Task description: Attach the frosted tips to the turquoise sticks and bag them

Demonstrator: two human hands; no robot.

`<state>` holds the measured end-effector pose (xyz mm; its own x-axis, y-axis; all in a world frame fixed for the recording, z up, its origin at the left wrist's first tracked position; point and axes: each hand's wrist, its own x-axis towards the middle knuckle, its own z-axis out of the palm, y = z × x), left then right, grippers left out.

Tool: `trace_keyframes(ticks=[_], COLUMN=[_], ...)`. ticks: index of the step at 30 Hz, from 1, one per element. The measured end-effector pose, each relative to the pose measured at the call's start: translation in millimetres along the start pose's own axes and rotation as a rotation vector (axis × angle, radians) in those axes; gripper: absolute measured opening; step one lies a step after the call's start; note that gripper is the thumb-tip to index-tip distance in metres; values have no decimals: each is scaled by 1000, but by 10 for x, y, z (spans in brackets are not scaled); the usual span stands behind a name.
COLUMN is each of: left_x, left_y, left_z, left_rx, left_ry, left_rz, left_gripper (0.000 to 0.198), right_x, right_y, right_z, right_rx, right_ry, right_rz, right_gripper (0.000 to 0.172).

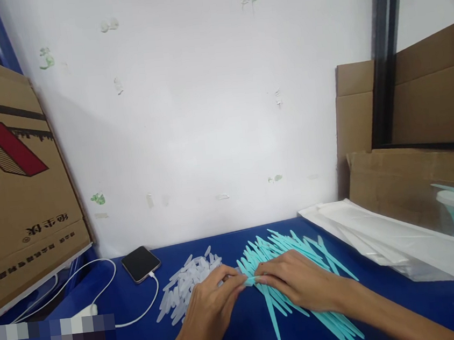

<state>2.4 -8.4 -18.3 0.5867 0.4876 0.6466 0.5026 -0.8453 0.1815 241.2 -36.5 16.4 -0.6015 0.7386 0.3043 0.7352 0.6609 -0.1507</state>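
Observation:
My left hand point(211, 307) and my right hand point(297, 279) meet at their fingertips over the blue table point(236, 336). Between them they pinch a teal plastic stick point(250, 280) at its end. The right hand lies over a spread pile of teal sticks point(284, 250). Just left of the left hand lies a heap of small clear plastic caps point(186, 285). Whether a clear cap is on the pinched stick's end is too small to tell.
A black phone point(140, 263) on a white cable point(100, 280) lies at the back left. A printed cardboard box point(13, 187) stands on the left. White plastic bags point(384, 240) and cardboard point(414, 177) fill the right. A white wall is close behind.

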Motion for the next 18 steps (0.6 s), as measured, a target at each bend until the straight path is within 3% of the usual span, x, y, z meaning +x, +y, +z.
trace_keyframes(ticks=[4,8,11,18], left_x=[20,30,22,8], left_y=[6,-6,-17,-10], left_z=[-35,-80,-78,-37], left_rx=[137,265,292,309], left_ry=[-25,-142,-238,-349], left_rz=[-113,-228,-257,-250], left_gripper=[36,28,24,34], right_x=[7,-20,-76,-220], right_y=[141,419,640,895], right_z=[-92,-215,-272,-231], right_rx=[-57,-210,-348,-392], right_ry=[47,139,87,-44], right_rz=[141,479,732,887], right_gripper=[36,29,26,5])
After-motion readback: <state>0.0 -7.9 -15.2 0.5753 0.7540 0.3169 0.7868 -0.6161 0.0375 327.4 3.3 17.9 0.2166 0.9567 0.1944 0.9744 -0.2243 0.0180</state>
